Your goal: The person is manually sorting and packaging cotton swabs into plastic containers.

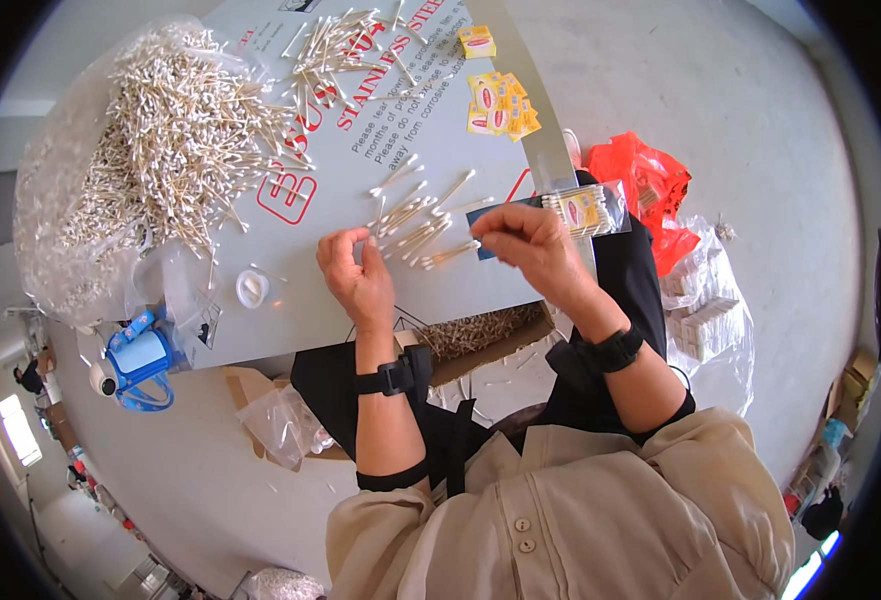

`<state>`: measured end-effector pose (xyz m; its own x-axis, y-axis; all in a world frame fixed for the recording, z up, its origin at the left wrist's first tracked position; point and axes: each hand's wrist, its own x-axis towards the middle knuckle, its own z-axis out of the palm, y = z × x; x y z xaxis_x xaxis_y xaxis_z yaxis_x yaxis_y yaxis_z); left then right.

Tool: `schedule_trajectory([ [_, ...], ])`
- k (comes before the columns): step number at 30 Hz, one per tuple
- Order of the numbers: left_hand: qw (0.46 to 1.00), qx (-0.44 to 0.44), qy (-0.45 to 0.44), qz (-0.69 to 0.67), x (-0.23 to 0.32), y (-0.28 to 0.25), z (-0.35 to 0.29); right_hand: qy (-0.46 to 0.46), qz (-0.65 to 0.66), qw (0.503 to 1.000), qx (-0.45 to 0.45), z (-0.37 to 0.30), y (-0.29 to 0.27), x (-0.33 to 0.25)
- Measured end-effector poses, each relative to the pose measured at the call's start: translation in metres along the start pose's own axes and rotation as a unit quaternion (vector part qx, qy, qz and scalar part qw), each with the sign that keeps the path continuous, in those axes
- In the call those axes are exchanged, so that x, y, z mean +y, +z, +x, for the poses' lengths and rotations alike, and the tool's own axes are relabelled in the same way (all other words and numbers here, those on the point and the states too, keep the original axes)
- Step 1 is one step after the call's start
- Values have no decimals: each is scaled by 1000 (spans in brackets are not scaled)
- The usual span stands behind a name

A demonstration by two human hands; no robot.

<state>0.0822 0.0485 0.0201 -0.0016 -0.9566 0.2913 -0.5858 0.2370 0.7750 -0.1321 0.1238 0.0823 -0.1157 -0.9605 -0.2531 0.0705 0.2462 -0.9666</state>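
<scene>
I sit at a grey board (291, 300) laid across my lap, and the biggest thing on it is the heap of cotton swabs (176, 140) spilling from a clear bag at my far left. A looser scatter of swabs (336, 40) lies at the far edge, and some small yellow labels (501, 100) lie to the right of it. Right in front of me is the small bunch of swabs (421, 235) I am sorting, lying side by side between my hands.

My left hand (356, 275) is half curled, thumb and forefinger pinched on what looks like one swab at the bunch's left end. My right hand (531, 245) pinches a few swabs by their tips at the bunch's right end, fingers pressed together. Just beyond it lies a filled clear packet (586, 208) with a yellow label.

I judge this to be the gathering step: squaring a counted bunch. The next move seems to call for even ends and a firm pinch so none slip.

Stray swabs near the bunch could get mixed in. A small white lid (252, 288) sits to my left, a blue tape dispenser (141, 360) hangs off the board's corner, and a red bag (641, 180) lies on the floor at my right.
</scene>
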Motion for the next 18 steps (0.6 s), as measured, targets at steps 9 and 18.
schedule_trajectory([
  [9,978,-96,97,158,13,7,28,-60,-137,975,-163,-30,9,29],
  [18,962,-222,11,157,17,11,43,-38,-140,988,-61,-23,14,41],
])
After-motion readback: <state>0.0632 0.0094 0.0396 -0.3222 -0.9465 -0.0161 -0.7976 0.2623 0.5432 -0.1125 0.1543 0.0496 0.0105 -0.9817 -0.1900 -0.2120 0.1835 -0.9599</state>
